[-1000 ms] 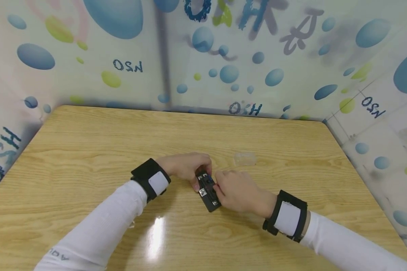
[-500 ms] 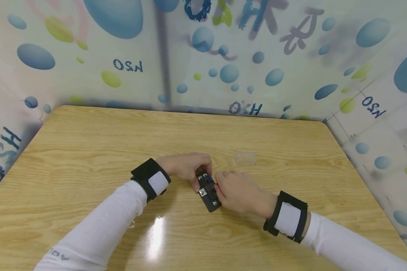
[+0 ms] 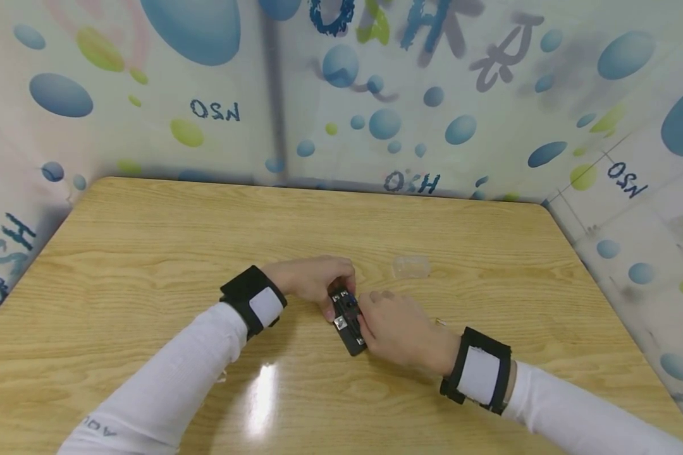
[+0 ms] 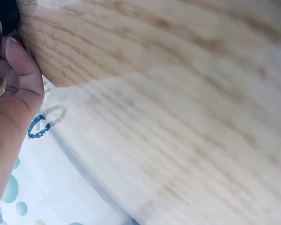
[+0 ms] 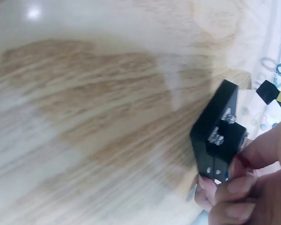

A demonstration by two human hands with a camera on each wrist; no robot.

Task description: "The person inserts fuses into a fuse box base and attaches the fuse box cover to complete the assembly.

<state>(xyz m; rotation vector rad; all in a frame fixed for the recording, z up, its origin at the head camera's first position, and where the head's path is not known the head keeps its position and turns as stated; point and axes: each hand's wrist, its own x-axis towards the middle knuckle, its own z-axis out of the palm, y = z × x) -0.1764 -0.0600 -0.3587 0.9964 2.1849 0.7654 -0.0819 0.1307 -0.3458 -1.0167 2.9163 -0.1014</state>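
A black rectangular block with metal screw terminals (image 3: 339, 323) lies tilted between both hands, over the middle of the table. My left hand (image 3: 313, 278) grips its far end, thumb on the near-left side and fingers at the top. Only a corner of the black block (image 4: 9, 16) shows in the left wrist view, beside the curled left fingers (image 4: 25, 70). From the right, my right hand (image 3: 398, 328) has its fingers curled at the block's side. The right wrist view shows finger and thumb pinching a small dark red piece (image 5: 243, 161) against the black block (image 5: 213, 131); fingers mostly hide it.
Behind the right hand lies a clear plastic piece (image 3: 411, 266) on the wooden table (image 3: 176, 234). A tiny brass-coloured thing (image 3: 440, 321) shows beside the right wrist. A patterned wall covering (image 3: 341, 126) rises at the table's back edge.
My right hand has shifted slightly left and down, covering more of the block's right side. The tiny brass-coloured thing has come into sight. The left hand and block stay still.
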